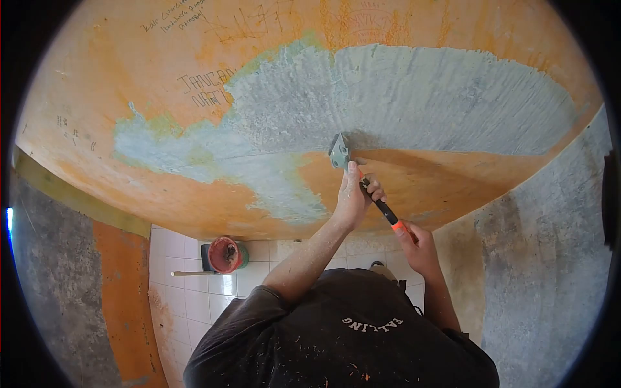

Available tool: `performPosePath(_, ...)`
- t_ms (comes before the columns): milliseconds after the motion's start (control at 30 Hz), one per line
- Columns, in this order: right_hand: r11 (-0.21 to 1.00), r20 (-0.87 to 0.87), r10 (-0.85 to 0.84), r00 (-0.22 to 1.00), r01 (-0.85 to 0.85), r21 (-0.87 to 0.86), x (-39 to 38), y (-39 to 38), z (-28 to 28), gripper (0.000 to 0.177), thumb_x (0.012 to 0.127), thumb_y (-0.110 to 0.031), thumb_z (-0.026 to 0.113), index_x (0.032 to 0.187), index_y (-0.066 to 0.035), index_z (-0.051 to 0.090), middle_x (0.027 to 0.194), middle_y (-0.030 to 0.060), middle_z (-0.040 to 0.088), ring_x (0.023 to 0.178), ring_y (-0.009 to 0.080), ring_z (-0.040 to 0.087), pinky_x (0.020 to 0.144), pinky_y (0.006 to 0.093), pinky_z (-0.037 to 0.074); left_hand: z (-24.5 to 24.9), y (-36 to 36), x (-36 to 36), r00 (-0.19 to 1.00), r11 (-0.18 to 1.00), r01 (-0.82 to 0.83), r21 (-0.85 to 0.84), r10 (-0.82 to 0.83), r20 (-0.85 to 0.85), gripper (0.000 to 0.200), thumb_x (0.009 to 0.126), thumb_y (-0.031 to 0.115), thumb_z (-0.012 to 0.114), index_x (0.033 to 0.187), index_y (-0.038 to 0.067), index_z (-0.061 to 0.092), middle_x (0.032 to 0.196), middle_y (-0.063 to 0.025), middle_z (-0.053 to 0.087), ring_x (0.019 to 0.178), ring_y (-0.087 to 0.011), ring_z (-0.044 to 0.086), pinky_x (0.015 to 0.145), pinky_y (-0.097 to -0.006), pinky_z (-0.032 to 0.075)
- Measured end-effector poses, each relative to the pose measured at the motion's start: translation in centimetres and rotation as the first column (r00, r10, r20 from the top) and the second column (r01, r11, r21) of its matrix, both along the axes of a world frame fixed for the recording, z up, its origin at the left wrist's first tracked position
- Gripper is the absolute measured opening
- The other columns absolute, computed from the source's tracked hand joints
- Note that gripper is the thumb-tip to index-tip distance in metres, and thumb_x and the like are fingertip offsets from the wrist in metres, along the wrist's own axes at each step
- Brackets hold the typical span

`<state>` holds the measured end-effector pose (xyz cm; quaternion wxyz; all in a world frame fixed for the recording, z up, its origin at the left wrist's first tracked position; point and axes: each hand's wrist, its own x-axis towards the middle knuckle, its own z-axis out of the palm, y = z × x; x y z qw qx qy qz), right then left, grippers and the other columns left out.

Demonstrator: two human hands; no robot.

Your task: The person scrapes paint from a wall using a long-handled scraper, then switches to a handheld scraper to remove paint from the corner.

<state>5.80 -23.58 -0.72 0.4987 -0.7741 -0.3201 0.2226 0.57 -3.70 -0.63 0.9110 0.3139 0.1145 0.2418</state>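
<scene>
A long-handled scraper (386, 211) with a black and orange handle lies slantwise in front of me. Its grey-green head (338, 155) is against the wall (401, 178), at the line between bare grey plaster and orange paint. My left hand (352, 199) is closed round the handle just below the head, its thumb lying along it. Lower down and to the right, my right hand (419, 247) grips the orange end of the handle. Part of the blade's edge is hidden from this angle.
A red-lined bucket (240, 258) stands on the white tiled floor (194, 301) at lower left, beside a dark tool with a pale wooden stick (192, 273). Side walls rise at left and right. Handwriting (206, 84) marks the orange paint.
</scene>
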Motion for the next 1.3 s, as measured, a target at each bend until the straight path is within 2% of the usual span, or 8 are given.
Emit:
performPosePath(233,0.999,-0.075,0.037,0.996,-0.038,-0.010,-0.3,0.0,-1.6,0.042,0.097,-0.035,0.061,0.119,0.001,0.065,0.066,-0.0036,0.047,0.058,0.0053,0.039,0.053,0.0248,0.034,0.3,0.5,-0.6,0.997,0.998,0.062,0.023,-0.063,0.040,0.036,0.103,0.053,0.033,0.116,0.021,0.040,0.070,-0.0020,0.036,0.064,-0.0174,0.040,0.070,-0.0396,0.042)
performPosePath(433,1.000,-0.319,0.008,0.948,-0.005,0.012,-0.2,0.0,-1.2,0.040,0.097,-0.033,0.060,0.119,0.001,0.065,0.067,-0.0052,0.047,0.059,0.0046,0.039,0.053,0.0240,0.033,0.6,0.3,-0.6,0.999,0.998,0.048,0.042,-0.049,0.009,0.032,0.104,0.052,0.032,0.111,0.021,0.036,0.072,-0.0017,0.036,0.066,-0.0175,0.041,0.071,-0.0401,0.043)
performPosePath(600,0.999,-0.158,0.037,0.987,-0.031,0.039,-1.0,1.1,-1.6,0.040,0.097,-0.033,0.061,0.117,0.001,0.066,0.067,-0.0050,0.047,0.059,0.0040,0.039,0.052,0.0237,0.032,0.6,1.7,-1.7,0.996,0.995,0.079,0.064,-0.081,0.026,0.031,0.105,0.051,0.031,0.100,0.020,0.031,0.073,-0.0018,0.037,0.067,-0.0175,0.041,0.073,-0.0409,0.045)
performPosePath(900,1.000,0.024,0.020,1.000,-0.021,0.018,-1.3,1.2,-1.2,0.040,0.096,-0.033,0.062,0.116,0.001,0.066,0.065,-0.0036,0.047,0.059,0.0049,0.040,0.053,0.0240,0.034,0.5,1.6,-1.6,0.994,0.995,0.085,0.046,-0.087,0.064,0.029,0.105,0.049,0.034,0.102,0.020,0.033,0.073,-0.0026,0.036,0.068,-0.0182,0.042,0.073,-0.0410,0.045)
performPosePath(1067,1.000,-0.152,0.004,0.988,-0.005,-0.005,-0.3,1.0,-0.6,0.038,0.095,-0.032,0.064,0.113,0.002,0.066,0.063,-0.0023,0.046,0.059,0.0065,0.041,0.054,0.0260,0.036,0.8,1.0,-1.1,0.997,0.996,0.078,0.052,-0.079,0.025,0.032,0.104,0.051,0.033,0.103,0.019,0.034,0.073,-0.0020,0.036,0.068,-0.0179,0.041,0.073,-0.0402,0.045)
performPosePath(1167,0.999,0.017,0.048,0.999,-0.048,0.020,-1.0,2.2,-0.3,0.038,0.095,-0.031,0.063,0.112,0.003,0.066,0.063,-0.0021,0.047,0.059,0.0065,0.041,0.053,0.0255,0.035,-0.5,2.4,-1.8,0.996,0.998,0.010,0.063,-0.015,0.092,0.034,0.104,0.050,0.033,0.122,0.020,0.035,0.072,-0.0030,0.036,0.066,-0.0179,0.042,0.071,-0.0408,0.046)
performPosePath(1233,0.998,0.124,0.044,0.991,-0.048,0.027,-1.4,2.6,0.2,0.039,0.095,-0.033,0.063,0.112,0.003,0.067,0.063,-0.0018,0.048,0.058,0.0066,0.041,0.052,0.0257,0.036,0.4,2.9,-2.4,0.990,0.995,0.050,0.089,-0.062,0.129,0.038,0.103,0.054,0.032,0.102,0.017,0.037,0.072,-0.0015,0.035,0.068,-0.0177,0.041,0.072,-0.0389,0.043)
performPosePath(1300,0.999,0.091,0.032,0.995,-0.035,0.036,-0.9,2.1,0.6,0.039,0.095,-0.033,0.064,0.112,0.002,0.067,0.063,-0.0013,0.048,0.057,0.0068,0.041,0.052,0.0258,0.036,0.6,2.0,-1.9,0.997,0.997,0.012,0.076,-0.017,0.075,0.040,0.103,0.055,0.031,0.098,0.016,0.038,0.072,-0.0017,0.034,0.068,-0.0178,0.040,0.073,-0.0393,0.043)
